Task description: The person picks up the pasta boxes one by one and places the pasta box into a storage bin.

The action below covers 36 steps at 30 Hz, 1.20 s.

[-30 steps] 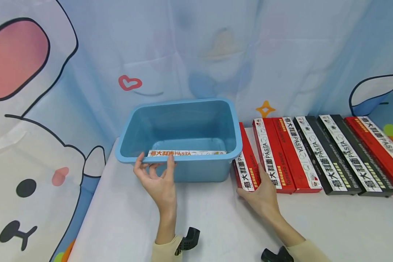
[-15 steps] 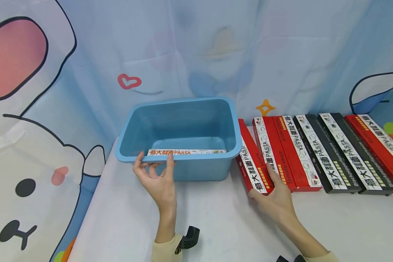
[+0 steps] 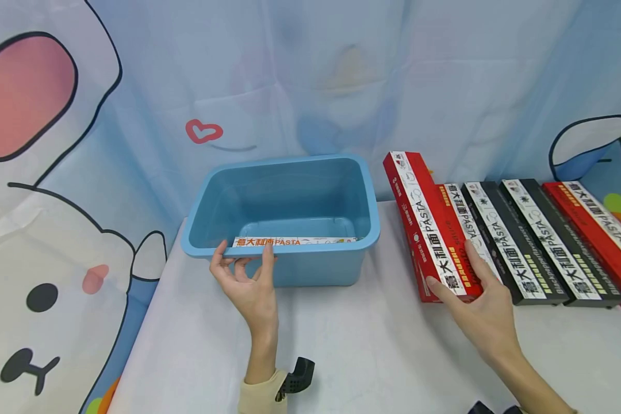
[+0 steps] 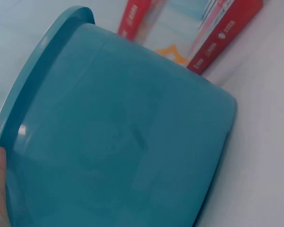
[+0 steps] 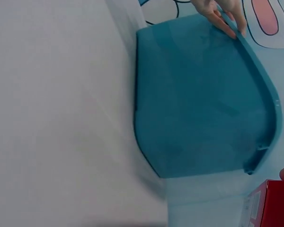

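Note:
In the head view, my right hand (image 3: 483, 316) grips the near end of a red pasta box (image 3: 426, 230), thumb on its left and fingers on its right. This box is tilted, its far end raised above another red box that it mostly covers. My left hand (image 3: 250, 287) holds the front rim of a blue plastic bin (image 3: 315, 269). Inside the bin, along its front wall, a pasta box (image 3: 297, 241) shows a white side with orange lettering. The right wrist view catches the held box's red end (image 5: 279, 203) and the left hand's fingers (image 5: 222, 23) on the rim.
Right of the held box lie a red pasta box (image 3: 468, 224), two black pasta boxes (image 3: 504, 241) and another red one (image 3: 600, 241), side by side on the white tabletop (image 3: 352, 351). A printed blue curtain (image 3: 290, 75) hangs behind.
My right hand has moved right with the red pasta box, from beside the bin to over the row of boxes, and its far end has risen. The left hand stays on the bin's rim.

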Each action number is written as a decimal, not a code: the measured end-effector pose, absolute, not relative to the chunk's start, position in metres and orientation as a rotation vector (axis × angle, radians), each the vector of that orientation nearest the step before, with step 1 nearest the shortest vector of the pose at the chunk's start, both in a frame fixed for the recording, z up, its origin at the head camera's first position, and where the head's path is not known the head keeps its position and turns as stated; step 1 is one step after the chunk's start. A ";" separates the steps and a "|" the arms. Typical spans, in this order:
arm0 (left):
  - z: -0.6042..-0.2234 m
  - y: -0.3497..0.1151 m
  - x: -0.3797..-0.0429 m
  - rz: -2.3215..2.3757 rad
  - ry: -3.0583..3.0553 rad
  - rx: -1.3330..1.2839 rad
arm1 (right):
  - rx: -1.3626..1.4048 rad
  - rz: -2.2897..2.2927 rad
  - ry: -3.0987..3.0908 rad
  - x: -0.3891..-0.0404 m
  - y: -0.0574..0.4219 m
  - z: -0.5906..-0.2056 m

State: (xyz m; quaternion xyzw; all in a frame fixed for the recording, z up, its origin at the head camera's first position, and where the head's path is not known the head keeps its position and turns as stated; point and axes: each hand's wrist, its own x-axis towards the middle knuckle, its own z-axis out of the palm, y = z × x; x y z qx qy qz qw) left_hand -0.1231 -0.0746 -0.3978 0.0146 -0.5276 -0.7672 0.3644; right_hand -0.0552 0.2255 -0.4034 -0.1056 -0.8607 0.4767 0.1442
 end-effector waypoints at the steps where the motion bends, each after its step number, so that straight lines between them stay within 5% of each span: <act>1: -0.398 -0.075 -0.123 -1.974 -1.357 0.040 | -0.292 1.360 -2.470 -0.055 0.228 -0.401; 16: -0.398 -0.076 -0.123 -1.980 -1.358 0.055 | 0.053 1.198 -2.403 -0.069 0.247 -0.340; 36: -0.400 -0.075 -0.125 -2.005 -1.333 0.044 | 0.896 0.889 -2.646 -0.153 0.191 -0.258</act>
